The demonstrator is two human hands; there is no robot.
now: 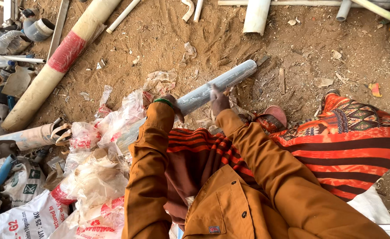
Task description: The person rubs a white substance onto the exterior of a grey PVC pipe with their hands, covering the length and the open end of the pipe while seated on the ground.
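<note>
Both your hands grip the grey pipe (212, 87), left hand (173, 105) low, right hand (219, 102) beside it; the pipe's length runs toward the upper right.

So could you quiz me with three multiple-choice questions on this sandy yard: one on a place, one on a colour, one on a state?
1. Where does the grey pipe lie?
A. across the person's lap
B. in a bucket
C. on a shelf

2. What colour is the band on the big cream pipe?
A. blue
B. red
C. black

3. How do the hands meet the grey pipe?
A. both on it
B. one only
C. neither

Answers: 1 A, it slants over the knees. 2 B, a red band. 3 A, left hand and right hand both rest on it.
</note>
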